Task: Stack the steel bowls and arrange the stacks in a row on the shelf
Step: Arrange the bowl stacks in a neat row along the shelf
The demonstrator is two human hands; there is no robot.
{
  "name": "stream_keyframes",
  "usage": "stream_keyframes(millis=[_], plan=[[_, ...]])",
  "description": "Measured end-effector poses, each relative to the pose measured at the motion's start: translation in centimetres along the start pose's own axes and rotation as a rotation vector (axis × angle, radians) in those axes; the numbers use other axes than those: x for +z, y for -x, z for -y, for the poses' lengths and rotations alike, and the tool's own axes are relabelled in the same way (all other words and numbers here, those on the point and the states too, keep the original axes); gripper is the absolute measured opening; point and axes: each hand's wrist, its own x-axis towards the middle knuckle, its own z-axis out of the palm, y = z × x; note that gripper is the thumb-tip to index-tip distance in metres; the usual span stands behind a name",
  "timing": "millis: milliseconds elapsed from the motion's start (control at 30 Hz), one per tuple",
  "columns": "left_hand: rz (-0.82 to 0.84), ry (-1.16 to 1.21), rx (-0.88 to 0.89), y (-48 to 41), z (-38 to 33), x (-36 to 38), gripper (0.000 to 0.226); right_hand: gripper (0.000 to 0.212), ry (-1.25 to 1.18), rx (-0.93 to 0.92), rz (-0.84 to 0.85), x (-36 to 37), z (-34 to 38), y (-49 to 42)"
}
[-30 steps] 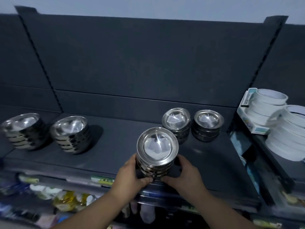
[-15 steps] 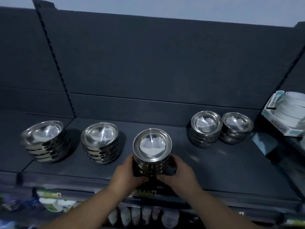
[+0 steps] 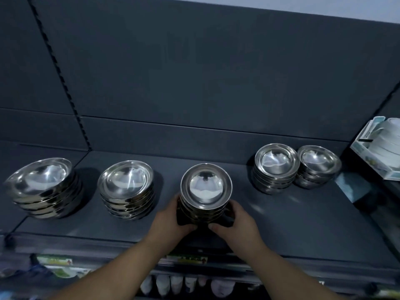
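Can't see most of the fingers. The left hand (image 3: 171,219) and right hand (image 3: 238,224) wrap the middle stack (image 3: 205,187), and the fingers go round its far side, so only the thumbs show in front. The hands cover its bottom bowls too, so I can't tell if it sits on the shelf (image 3: 303,224) or hangs just above it. At 3 o'clock the box (image 3: 372,163) is chopped by the edge. At 6 the label (image 3: 186,259) is too smeared to read. The packets (image 3: 62,270) at 7 are just blur.
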Motion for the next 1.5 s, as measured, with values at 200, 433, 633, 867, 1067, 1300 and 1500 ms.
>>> stream_keyframes(millis=[200,433,633,867,1067,1300,1500], plan=[[0.0,0.114,-0.028,0.1,0.1,-0.2,0.111,0.088,0.007,-0.023,0.033,-1.2,0.0,-1.2],[-0.098,0.106,0.019,-0.1,-0.9,-0.9,0.101,0.099,0.006,-0.088,0.072,-1.7,0.4,-2.6],[-0.114,0.164,0.024,0.0,-1.2,-0.6,0.094,0.096,-0.001,-0.145,0.057,-2.3,0.7,-2.8],[-0.099,0.164,0.044,0.1,-1.2,-0.7,0.096,0.096,-0.002,-0.157,0.073,-2.3,0.5,-2.7],[-0.091,0.211,0.071,0.0,-2.1,-1.7,0.103,0.094,-0.019,-0.171,0.079,-2.7,0.9,-2.6],[-0.066,0.22,0.071,-0.3,-2.2,-2.2,0.109,0.089,-0.028,-0.179,0.037,-2.6,0.9,-2.3],[-0.047,0.25,0.032,-0.1,-2.5,-2.6,0.122,0.094,-0.046,-0.183,0.035,-2.8,1.1,-2.0]])
